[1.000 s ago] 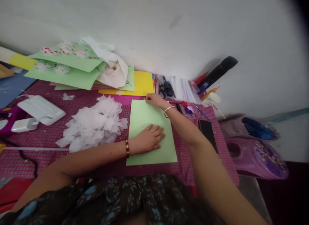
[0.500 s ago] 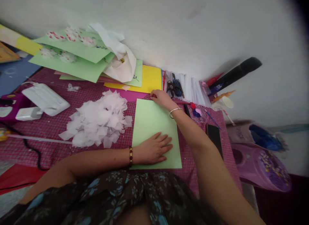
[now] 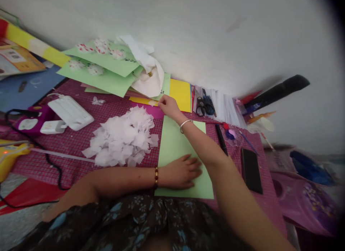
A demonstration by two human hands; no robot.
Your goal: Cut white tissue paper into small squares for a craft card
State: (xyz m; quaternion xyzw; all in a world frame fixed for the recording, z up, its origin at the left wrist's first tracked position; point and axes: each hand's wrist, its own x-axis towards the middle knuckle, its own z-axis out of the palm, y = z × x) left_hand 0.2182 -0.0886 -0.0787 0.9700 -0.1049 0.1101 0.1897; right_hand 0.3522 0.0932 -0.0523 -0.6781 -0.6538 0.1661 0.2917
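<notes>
A light green sheet of paper [image 3: 175, 146] lies on the red checked cloth [image 3: 67, 143] in front of me. My left hand [image 3: 183, 170] rests flat on its near part, fingers stretched out. My right hand [image 3: 167, 105] reaches past the sheet's far left corner, over the pink paper [image 3: 149, 109] and beside the yellow paper [image 3: 180, 94]. Its fingers are pinched together; what they hold, if anything, I cannot make out. A heap of white tissue pieces [image 3: 122, 136] lies left of the green sheet.
Green sheets with white flowers [image 3: 102, 69] and crumpled white paper [image 3: 148, 73] are stacked at the wall. Scissors [image 3: 203, 105], a black pen [image 3: 221, 139], a black phone [image 3: 251, 170] and small craft items lie to the right. A white case [image 3: 70, 112] and cables lie at the left.
My right hand has moved left from the green sheet's far edge to beyond its far left corner. My left hand stays flat on the sheet. The camera has swung left.
</notes>
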